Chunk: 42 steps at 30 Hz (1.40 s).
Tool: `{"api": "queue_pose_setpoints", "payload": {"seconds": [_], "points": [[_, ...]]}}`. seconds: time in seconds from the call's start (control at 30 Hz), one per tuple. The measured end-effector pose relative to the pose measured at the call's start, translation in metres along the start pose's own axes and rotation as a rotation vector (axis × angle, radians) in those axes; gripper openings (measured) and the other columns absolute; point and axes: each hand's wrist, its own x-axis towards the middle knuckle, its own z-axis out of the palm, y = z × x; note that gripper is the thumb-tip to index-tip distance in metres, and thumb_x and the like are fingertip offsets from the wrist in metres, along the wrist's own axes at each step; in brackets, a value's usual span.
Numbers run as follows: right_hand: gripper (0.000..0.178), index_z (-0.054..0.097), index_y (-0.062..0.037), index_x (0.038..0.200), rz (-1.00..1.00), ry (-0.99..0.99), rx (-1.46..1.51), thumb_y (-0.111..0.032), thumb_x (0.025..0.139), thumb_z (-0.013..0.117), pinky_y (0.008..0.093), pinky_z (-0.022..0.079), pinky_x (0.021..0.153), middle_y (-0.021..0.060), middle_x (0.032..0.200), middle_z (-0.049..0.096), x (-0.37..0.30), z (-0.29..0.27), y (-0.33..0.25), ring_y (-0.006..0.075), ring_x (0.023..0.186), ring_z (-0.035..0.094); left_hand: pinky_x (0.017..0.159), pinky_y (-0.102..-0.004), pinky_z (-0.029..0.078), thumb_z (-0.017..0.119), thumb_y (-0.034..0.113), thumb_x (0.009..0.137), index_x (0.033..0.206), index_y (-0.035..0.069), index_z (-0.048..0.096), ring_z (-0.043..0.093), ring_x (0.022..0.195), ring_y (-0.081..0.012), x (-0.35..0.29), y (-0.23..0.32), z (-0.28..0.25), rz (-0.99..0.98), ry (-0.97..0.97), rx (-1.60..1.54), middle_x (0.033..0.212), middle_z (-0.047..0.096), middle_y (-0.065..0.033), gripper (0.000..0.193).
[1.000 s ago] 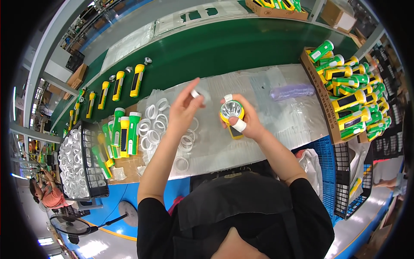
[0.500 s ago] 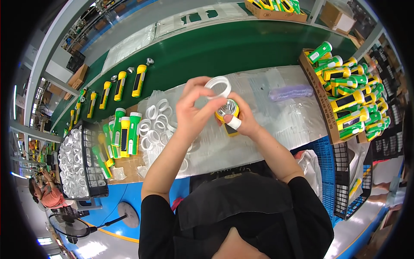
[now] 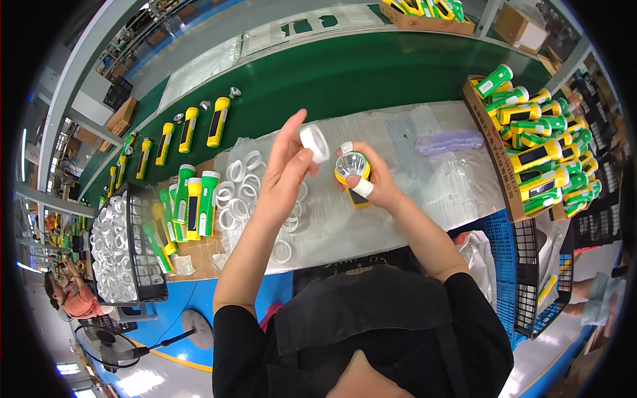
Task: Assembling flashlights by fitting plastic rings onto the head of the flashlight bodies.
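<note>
My left hand (image 3: 286, 174) pinches a white plastic ring (image 3: 314, 143), tilted on edge, between thumb and fingers. My right hand (image 3: 373, 176) grips a yellow flashlight (image 3: 359, 198), its open head with a silver reflector (image 3: 352, 166) facing up. White tape wraps the right thumb and a finger. Ring and flashlight are apart, with a small gap between them. To the left of my left hand, loose white rings (image 3: 240, 192) lie spread on the plastic-covered table (image 3: 332, 229). Beyond them several green and yellow flashlights (image 3: 192, 205) stand bunched together.
A black crate (image 3: 142, 245) of white rings sits at the left. Yellow flashlights (image 3: 217, 123) and loose reflectors line the green belt (image 3: 292, 86). On the right is a cardboard box (image 3: 494, 149) full of flashlights; a purple plastic-wrapped bundle (image 3: 450, 142) lies nearby. A fan (image 3: 109, 345) stands at lower left.
My left hand has drawn the ring leftward, away from the flashlight head, and turned it on edge. The right hand keeps the flashlight in nearly the same place. Belt flashlights have shifted slightly right.
</note>
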Motion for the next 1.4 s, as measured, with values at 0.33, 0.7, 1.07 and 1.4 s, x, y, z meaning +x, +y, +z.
{"api": "queue_pose_setpoints", "payload": {"seconds": [0.33, 0.7, 1.07, 1.4], "points": [[0.046, 0.046, -0.0069, 0.125, -0.183, 0.030, -0.247, -0.017, 0.086, 0.069, 0.0282, 0.048, 0.082, 0.0053, 0.106, 0.057, 0.003, -0.003, 0.006, 0.0123, 0.094, 0.057, 0.078, -0.0338, 0.050, 0.084, 0.014, 0.068, 0.088, 0.007, 0.070, 0.059, 0.095, -0.0239, 0.001, -0.011, 0.009, 0.491, -0.129, 0.688, 0.111, 0.059, -0.0109, 0.026], [0.059, 0.048, -0.0065, 0.131, -0.304, -0.024, -0.303, -0.020, 0.081, 0.076, 0.0353, 0.046, 0.094, 0.0098, 0.126, 0.055, 0.008, -0.015, -0.039, 0.0219, 0.119, 0.053, 0.072, -0.0337, 0.045, 0.084, 0.019, 0.067, 0.093, 0.008, 0.072, 0.055, 0.089, -0.0220, 0.008, -0.008, 0.011, 0.481, -0.253, 0.871, 0.106, 0.058, -0.0079, 0.031], [0.038, 0.058, -0.0042, 0.104, 0.026, -0.391, -1.101, -0.006, 0.069, 0.074, 0.0377, 0.048, 0.080, 0.0118, 0.099, 0.060, 0.028, -0.018, -0.145, 0.0295, 0.095, 0.059, 0.083, -0.0377, 0.051, 0.081, 0.011, 0.069, 0.101, 0.007, 0.062, 0.064, 0.098, -0.0295, 0.009, -0.016, 0.030, 0.375, -0.315, 0.881, 0.107, 0.066, -0.0098, 0.038], [0.020, 0.058, -0.0057, 0.078, 0.294, -0.767, -1.410, 0.000, 0.062, 0.068, 0.0393, 0.048, 0.072, 0.0075, 0.080, 0.059, 0.063, 0.002, -0.156, 0.0284, 0.086, 0.058, 0.068, -0.0384, 0.051, 0.082, 0.014, 0.068, 0.096, 0.011, 0.061, 0.065, 0.079, -0.0302, 0.007, -0.030, 0.033, 0.361, -0.249, 0.817, 0.088, 0.067, -0.0089, 0.035]]}}
